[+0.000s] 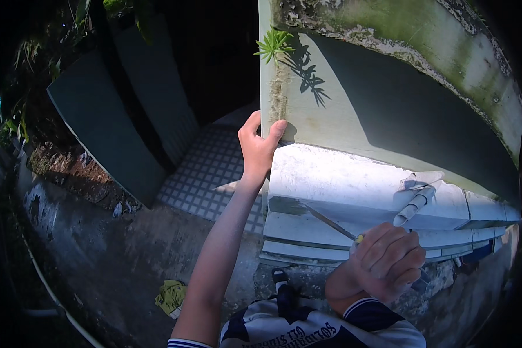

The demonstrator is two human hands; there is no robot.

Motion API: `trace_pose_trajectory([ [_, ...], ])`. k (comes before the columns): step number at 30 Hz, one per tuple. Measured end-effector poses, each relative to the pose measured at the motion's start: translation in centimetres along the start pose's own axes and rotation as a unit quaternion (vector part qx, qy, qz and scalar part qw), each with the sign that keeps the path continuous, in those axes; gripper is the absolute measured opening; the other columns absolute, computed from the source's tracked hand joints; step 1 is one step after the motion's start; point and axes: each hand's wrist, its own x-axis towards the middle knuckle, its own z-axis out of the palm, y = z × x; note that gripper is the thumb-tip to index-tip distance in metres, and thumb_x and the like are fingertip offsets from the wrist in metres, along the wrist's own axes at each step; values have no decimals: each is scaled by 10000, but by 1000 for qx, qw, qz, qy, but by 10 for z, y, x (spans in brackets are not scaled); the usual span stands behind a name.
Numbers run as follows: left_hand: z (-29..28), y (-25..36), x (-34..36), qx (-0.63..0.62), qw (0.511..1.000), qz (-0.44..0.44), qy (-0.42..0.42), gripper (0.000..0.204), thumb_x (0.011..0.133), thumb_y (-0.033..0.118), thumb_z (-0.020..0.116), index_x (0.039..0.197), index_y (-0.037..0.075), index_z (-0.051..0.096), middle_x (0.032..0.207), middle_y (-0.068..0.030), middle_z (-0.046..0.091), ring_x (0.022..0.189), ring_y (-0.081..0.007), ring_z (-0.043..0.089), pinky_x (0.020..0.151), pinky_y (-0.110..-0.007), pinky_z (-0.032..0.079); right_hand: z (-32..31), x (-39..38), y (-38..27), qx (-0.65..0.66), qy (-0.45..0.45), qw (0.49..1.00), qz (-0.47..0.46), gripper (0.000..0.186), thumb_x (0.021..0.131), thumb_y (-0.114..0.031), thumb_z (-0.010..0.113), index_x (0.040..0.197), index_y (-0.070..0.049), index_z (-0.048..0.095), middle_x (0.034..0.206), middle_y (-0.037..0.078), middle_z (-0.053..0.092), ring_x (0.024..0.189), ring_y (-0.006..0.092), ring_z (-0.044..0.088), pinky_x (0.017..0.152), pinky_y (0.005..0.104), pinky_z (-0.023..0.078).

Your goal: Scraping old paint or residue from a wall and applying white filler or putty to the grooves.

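My left hand (pixel 258 142) grips the upright edge of a pale green wall (pixel 342 122), thumb on the front face and fingers around the side. Just above it, a crusty strip of roots or dirt (pixel 277 95) runs up the wall to a small green plant (pixel 274 45). My right hand (pixel 388 258) is closed around the handle of a tool with a narrow metal blade (pixel 332 224), with a bit of yellow at its base. The blade points up and left, over the white ledge (pixel 325 174). My fist hides most of the handle.
Two short white pipes (pixel 414 206) stick out at the ledge. A mossy, crusted overhang (pixel 446 43) curves above the wall. To the left lies a checkered tile floor (pixel 203 180) beside a dark green panel (pixel 107 127). A yellow-green cloth (pixel 171 297) lies on the ground.
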Motion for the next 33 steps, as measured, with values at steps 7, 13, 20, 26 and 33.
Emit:
trace_pose_trajectory([
  [7, 1, -3, 0, -7, 1000, -2, 1, 445, 818, 379, 724, 928, -44, 637, 811, -75, 648, 742, -123, 572, 690, -287, 466, 4, 1, 8, 21, 12, 1000, 14, 428, 928, -272, 615, 597, -91, 414, 412, 19, 460, 292, 125, 406, 329, 288, 406],
  [13, 1, 1, -1, -7, 1000, 2, -2, 439, 817, 368, 726, 933, -46, 638, 811, -72, 648, 752, -131, 583, 705, -284, 472, -8, -4, 5, 23, -77, 997, -16, 365, 932, -209, 552, 618, -116, 390, 455, 1, 438, 307, 88, 374, 338, 268, 342],
  [20, 0, 0, 1, -7, 1000, -3, -1, 430, 809, 352, 733, 946, -45, 642, 843, -78, 654, 771, -134, 590, 712, -286, 473, 4, -2, 13, -21, -51, 998, 2, 406, 937, -233, 568, 608, -119, 360, 441, -4, 426, 318, 117, 395, 414, 253, 375],
  [26, -1, -2, 2, 6, 1000, 3, -1, 423, 804, 344, 734, 950, -43, 647, 841, -88, 662, 775, -143, 598, 721, -292, 476, -7, -5, 7, 86, -77, 992, -41, 353, 930, -236, 511, 623, -136, 368, 556, 12, 427, 443, 120, 430, 462, 266, 401],
  [33, -2, -1, 1, 6, 1000, 5, -4, 437, 805, 360, 730, 940, -46, 642, 824, -88, 656, 759, -143, 594, 708, -293, 474, -1, -4, 13, -55, 14, 998, -25, 404, 920, -253, 626, 608, -80, 436, 446, 29, 477, 315, 129, 419, 311, 308, 375],
])
